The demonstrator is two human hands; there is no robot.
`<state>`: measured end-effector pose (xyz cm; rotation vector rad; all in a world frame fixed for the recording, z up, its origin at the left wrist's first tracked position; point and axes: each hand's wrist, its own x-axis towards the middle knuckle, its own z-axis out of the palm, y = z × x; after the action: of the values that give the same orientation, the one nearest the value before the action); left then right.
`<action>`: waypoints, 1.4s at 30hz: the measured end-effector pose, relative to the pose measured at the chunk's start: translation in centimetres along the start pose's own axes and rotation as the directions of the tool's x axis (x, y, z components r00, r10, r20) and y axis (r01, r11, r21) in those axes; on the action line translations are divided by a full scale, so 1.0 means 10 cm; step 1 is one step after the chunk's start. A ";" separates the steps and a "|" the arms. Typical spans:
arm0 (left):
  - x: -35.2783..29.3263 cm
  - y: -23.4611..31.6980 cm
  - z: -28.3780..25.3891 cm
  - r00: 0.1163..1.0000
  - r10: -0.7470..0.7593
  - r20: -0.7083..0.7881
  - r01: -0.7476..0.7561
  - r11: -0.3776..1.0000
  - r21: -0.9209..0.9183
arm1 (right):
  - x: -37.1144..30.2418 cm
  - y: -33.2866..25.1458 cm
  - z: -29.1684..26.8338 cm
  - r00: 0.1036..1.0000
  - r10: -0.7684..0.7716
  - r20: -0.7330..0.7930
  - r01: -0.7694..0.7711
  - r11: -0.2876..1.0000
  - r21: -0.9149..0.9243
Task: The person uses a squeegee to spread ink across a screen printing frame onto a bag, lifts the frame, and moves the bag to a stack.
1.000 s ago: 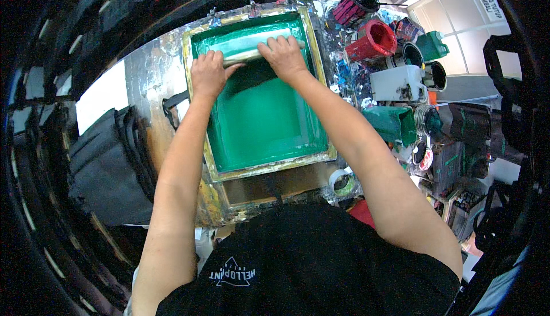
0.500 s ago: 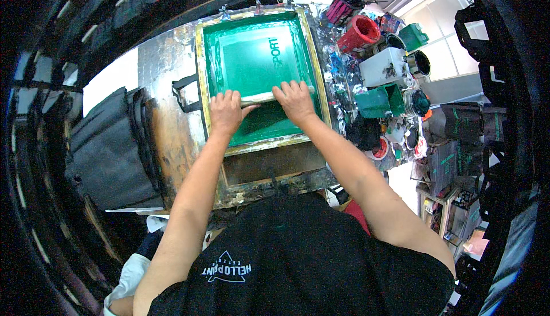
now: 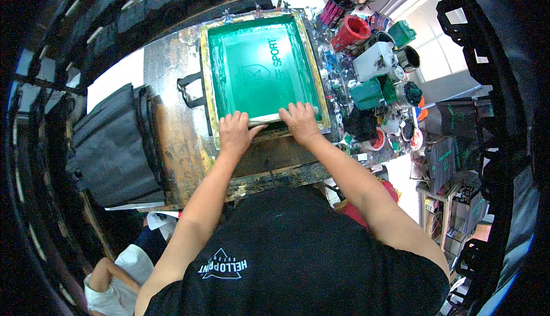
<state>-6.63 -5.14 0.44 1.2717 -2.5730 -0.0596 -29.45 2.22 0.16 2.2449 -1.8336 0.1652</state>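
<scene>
Both my hands sit at the near edge of the printing screen (image 3: 260, 69), side by side on the squeegee (image 3: 268, 122), which lies across the green mesh just inside the frame. My left hand (image 3: 236, 132) is spread flat with the fingers curled down over the bar, and my right hand (image 3: 300, 121) clasps it the same way, so the pressure is even along the whole blade. I cannot see the blade itself; my fingers hide most of it.

The screen lies flat on the stained wooden tabletop (image 3: 172, 127), its yellowish frame square to me, so I can lean over it with both arms straight. A black strap handle (image 3: 189, 89) pokes out from under the left side of the frame. A stack of dark bags (image 3: 112, 144) rests to my left, near the frame. Ink tubs and pots (image 3: 378, 69) crowd the right side of the tabletop, close by.
</scene>
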 end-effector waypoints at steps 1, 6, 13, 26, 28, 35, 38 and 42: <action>-0.01 -0.01 -0.02 1.000 -0.009 -0.011 0.008 0.998 -0.059 | 0.04 0.02 -0.02 1.000 -0.005 0.030 0.005 1.000 -0.003; -0.33 -0.14 -0.09 0.982 -0.023 -0.188 -0.032 0.957 -0.288 | -0.14 -0.08 -0.11 0.999 0.035 0.010 -0.036 0.986 0.164; -1.07 -0.68 0.29 0.915 -0.401 0.048 0.403 0.913 -0.066 | -0.49 -0.26 0.00 0.994 0.089 -0.056 -0.067 0.946 0.317; -1.14 -0.69 0.24 0.858 -0.512 -0.035 0.397 0.705 -0.588 | -0.14 -0.11 -0.57 0.995 0.099 -0.030 -0.089 0.966 0.241; -0.92 -0.54 -0.05 0.863 -0.501 -0.073 0.324 0.657 -0.681 | -0.06 -0.06 -0.81 0.993 0.112 -0.027 -0.103 0.968 0.227; -0.29 -0.43 -0.86 0.796 -0.597 -0.101 0.101 0.295 -0.950 | 0.66 0.21 -1.53 0.965 0.120 -0.235 -0.086 0.985 0.147; 0.25 -0.38 -1.36 0.766 -0.587 -0.263 -0.044 0.360 -0.932 | 1.23 0.48 -1.77 0.893 0.094 -0.441 -0.081 0.996 0.049; 0.68 -0.39 -1.64 0.749 -0.559 -0.355 -0.025 0.512 -0.859 | 1.84 0.76 -2.08 0.857 0.100 -0.506 -0.120 0.993 -0.008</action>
<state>-3.33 -11.49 17.10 1.0377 -1.3873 -0.7333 -31.79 -11.37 25.38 1.8321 -1.6484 0.6655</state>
